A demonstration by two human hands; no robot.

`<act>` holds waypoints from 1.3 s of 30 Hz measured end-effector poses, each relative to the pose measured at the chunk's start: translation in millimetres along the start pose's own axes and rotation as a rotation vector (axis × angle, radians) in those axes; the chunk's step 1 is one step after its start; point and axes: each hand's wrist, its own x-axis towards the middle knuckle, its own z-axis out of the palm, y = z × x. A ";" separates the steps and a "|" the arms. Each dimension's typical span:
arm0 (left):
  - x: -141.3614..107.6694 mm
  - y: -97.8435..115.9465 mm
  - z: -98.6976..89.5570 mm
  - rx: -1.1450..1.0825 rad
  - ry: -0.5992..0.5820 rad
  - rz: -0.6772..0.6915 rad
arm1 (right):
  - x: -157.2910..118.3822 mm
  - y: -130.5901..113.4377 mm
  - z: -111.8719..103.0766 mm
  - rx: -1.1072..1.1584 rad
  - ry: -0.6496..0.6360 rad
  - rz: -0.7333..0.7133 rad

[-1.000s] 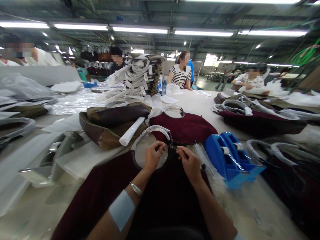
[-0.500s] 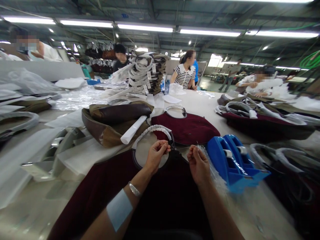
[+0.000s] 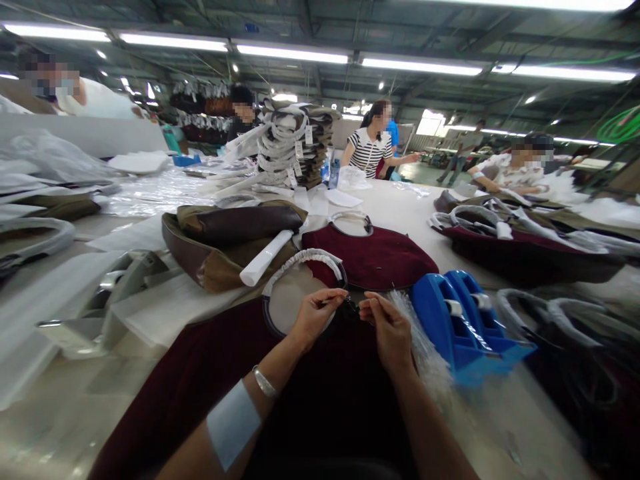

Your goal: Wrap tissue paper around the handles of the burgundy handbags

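A dark maroon bag (image 3: 210, 353) lies in front of me, its round handle (image 3: 300, 259) wrapped in white material and standing up. My left hand (image 3: 314, 317) is closed in a pinch at the bag's top edge, beside a small black fitting (image 3: 350, 308) at the handle's base. My right hand (image 3: 389, 328) is pinched too, just right of that fitting, fingertips close to the left ones. What either pinch holds is too small to make out. Right of my right hand lies a bundle of thin clear plastic strands (image 3: 424, 340).
A blue tape dispenser (image 3: 450, 327) stands right, a grey one (image 3: 103, 307) left. Beyond lie another maroon bag (image 3: 370, 257) and an olive-brown bag (image 3: 220, 233). More wrapped bags (image 3: 530, 247) are at right. A tall stack of bags (image 3: 295, 147) stands behind; several people work around the table.
My right hand has moved left and my left hand slightly right and down, so their fingertips now nearly meet at the black fitting. A co-worker in stripes has stretched out an arm.
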 end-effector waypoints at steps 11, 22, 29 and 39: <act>-6.2 2.5 3.0 0.101 -0.030 0.061 | -2.1 3.1 3.6 0.028 -0.063 0.046; -9.0 7.1 3.8 0.138 -0.048 0.080 | -5.9 -10.0 5.4 -0.183 -0.108 -0.090; -9.0 7.0 4.2 0.161 -0.045 0.084 | -7.0 -14.2 6.4 -0.219 -0.140 -0.108; -10.0 5.3 2.7 0.175 -0.053 0.103 | -7.4 -13.2 6.3 -0.228 -0.173 -0.097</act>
